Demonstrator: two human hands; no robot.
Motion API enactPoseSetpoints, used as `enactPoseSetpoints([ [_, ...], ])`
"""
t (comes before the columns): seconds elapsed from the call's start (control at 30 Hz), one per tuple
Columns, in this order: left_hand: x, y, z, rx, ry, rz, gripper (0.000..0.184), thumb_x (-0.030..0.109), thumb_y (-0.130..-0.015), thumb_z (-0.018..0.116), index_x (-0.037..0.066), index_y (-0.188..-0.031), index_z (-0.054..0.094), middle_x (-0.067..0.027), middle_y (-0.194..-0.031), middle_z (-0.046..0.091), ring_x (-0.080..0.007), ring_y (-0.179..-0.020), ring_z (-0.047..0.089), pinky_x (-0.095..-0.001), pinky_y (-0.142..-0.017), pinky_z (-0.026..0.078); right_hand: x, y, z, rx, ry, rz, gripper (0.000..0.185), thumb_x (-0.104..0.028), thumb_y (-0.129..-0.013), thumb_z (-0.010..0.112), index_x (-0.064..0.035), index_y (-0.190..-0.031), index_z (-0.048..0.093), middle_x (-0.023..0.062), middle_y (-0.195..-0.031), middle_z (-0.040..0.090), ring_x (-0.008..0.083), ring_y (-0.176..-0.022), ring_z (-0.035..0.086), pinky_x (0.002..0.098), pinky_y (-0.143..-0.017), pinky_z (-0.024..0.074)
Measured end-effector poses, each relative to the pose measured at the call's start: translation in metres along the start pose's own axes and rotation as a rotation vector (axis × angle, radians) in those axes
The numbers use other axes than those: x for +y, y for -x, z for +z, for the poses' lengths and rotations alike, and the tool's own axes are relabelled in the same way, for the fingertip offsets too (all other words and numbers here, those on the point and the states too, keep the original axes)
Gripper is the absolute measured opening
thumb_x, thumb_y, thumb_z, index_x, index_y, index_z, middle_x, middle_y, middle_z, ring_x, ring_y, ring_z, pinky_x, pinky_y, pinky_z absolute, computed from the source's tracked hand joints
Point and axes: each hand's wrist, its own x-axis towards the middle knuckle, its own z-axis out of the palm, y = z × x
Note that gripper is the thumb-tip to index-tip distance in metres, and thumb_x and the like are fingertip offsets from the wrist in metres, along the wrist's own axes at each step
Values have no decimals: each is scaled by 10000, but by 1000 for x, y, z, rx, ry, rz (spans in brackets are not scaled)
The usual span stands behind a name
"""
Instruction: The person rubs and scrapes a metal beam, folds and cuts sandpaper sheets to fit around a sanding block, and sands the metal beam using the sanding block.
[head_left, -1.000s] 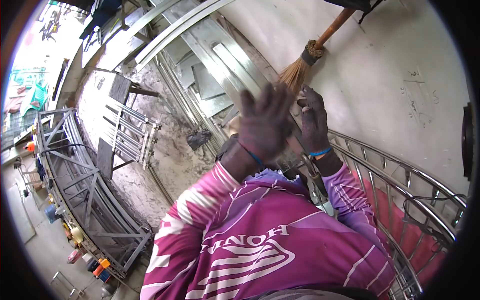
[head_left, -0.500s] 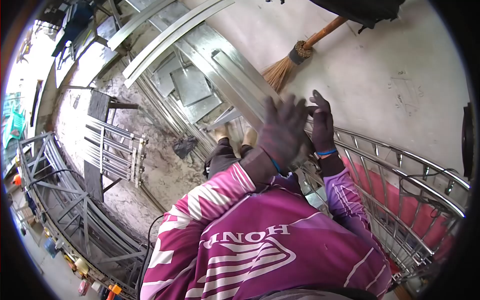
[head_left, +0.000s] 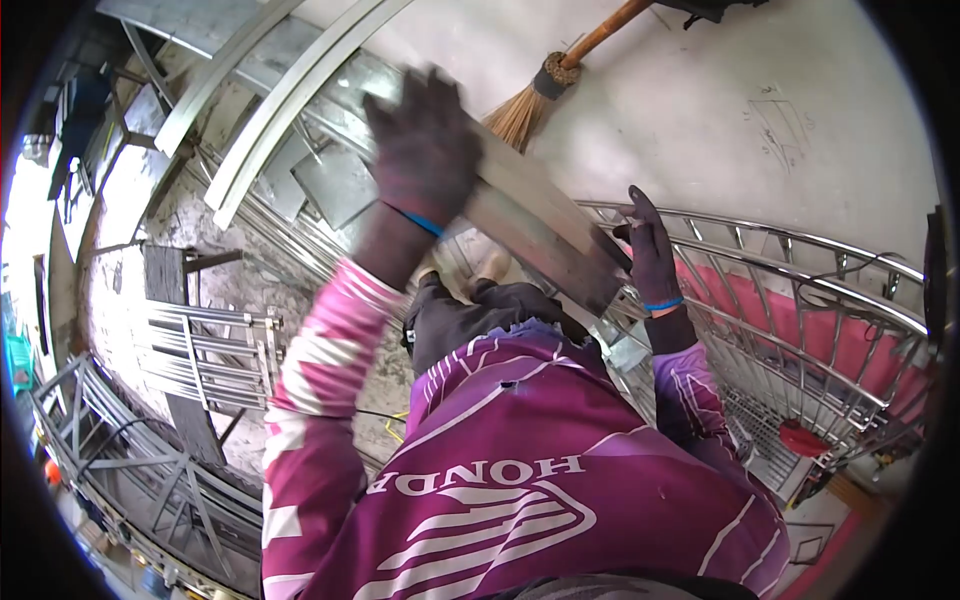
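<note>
My left hand [head_left: 430, 150], in a dark glove with a blue band at the wrist, is held palm down over a long flat metal channel [head_left: 545, 235]. Its fingers are spread and blurred by motion; I cannot tell if it touches the metal. My right hand [head_left: 652, 255], gloved the same way, is raised beside the near end of that channel. Its fingers are stretched up with nothing visible in them. Behind it runs a shiny tubular metal railing [head_left: 760, 225]. Square metal sheets [head_left: 335, 185] lie past my left hand.
A straw broom [head_left: 530, 105] leans on the pale wall with pencil marks. Long light metal strips [head_left: 290, 110] cross the upper left. On the left are a small rack of metal tubes [head_left: 205, 350] and a curved frame [head_left: 150, 470]. A red object [head_left: 803, 438] sits lower right.
My left hand has swung away from my right hand, up and to the left over the channel. My right hand stays raised near the railing. The view has shifted slightly.
</note>
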Motion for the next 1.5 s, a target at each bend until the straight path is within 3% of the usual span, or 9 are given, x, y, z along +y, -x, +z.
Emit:
enactPoseSetpoints([
  [0.13, 127, 44, 6, -21, 310, 284, 632, 375, -969, 545, 1, -1477, 530, -198, -1600, 445, -394, -1539, 307, -728, -1215, 122, -14, -1, 9, 97, 12, -26, 460, -102, -1069, 432, -83, -1526, 486, 110, -1286, 628, 164, -1067, 575, 314, -913, 508],
  [0.3, 142, 54, 15, -33, 310, 385, 654, 396, -978, 541, 15, -1508, 505, -184, -1619, 425, -347, -1584, 235, -712, -1227, 110, -23, 6, 6, 138, 123, -117, 529, -56, -1017, 467, -90, -1545, 462, 149, -1377, 592, 172, -1080, 581, 322, -946, 493],
  [0.53, -18, -23, 13, -29, -165, -86, 599, 433, -1012, 520, 144, -1535, 482, -185, -1707, 238, -469, -1577, 164, -769, -1173, 179, -19, 6, 6, 54, -197, -205, 520, -175, -1057, 495, -79, -1564, 436, 120, -1329, 590, 143, -1013, 572, 312, -927, 490],
  [0.67, 51, -1, -2, -134, -269, -186, 736, 458, -1016, 506, 39, -1599, 342, -179, -1696, 279, -439, -1575, 197, -729, -1207, 151, -2, 4, -1, -30, -339, -293, 555, -315, -1083, 506, -28, -1552, 434, 106, -1307, 577, 154, -995, 568, 321, -964, 476],
  [0.87, 194, 74, -9, -40, 46, -56, 687, 427, -994, 558, 67, -1563, 418, -177, -1645, 381, -431, -1529, 316, -730, -1191, 184, 31, 20, -57, -333, -251, -277, 473, -208, -1084, 501, -14, -1514, 483, 114, -1338, 592, 170, -1088, 583, 318, -989, 473],
  [1.1, 52, 29, 7, -137, -277, -279, 709, 436, -996, 571, 129, -1593, 343, -136, -1730, 191, -470, -1585, 124, -825, -1118, 214, 72, 52, -95, -654, -108, -264, 499, -156, -1040, 596, 0, -1500, 482, 91, -1211, 626, 154, -1012, 588, 310, -927, 501],
  [1.17, 67, 33, 9, -72, -207, -318, 707, 430, -968, 600, 98, -1554, 387, -156, -1712, 225, -470, -1571, 168, -823, -1105, 229, 60, 66, -96, -760, -201, -26, 508, -184, -1040, 597, 27, -1485, 476, 127, -1178, 631, 215, -1076, 623, 341, -966, 506],
  [1.27, 170, 59, -13, -99, -271, -186, 686, 387, -916, 642, 51, -1489, 469, -187, -1563, 439, -440, -1420, 393, -693, -1037, 369, 61, 65, -95, -651, -98, -265, 508, -190, -1035, 596, 39, -1473, 480, 163, -1176, 635, 267, -1062, 636, 368, -969, 514],
  [1.5, 183, 56, -9, 31, -102, -238, 586, 294, -983, 551, 37, -1498, 442, -177, -1611, 415, -468, -1504, 317, -742, -1104, 269, 67, 60, -89, -696, -87, -276, 560, -171, -968, 601, 58, -1463, 476, 230, -1193, 631, 349, -1088, 643, 409, -983, 512],
])
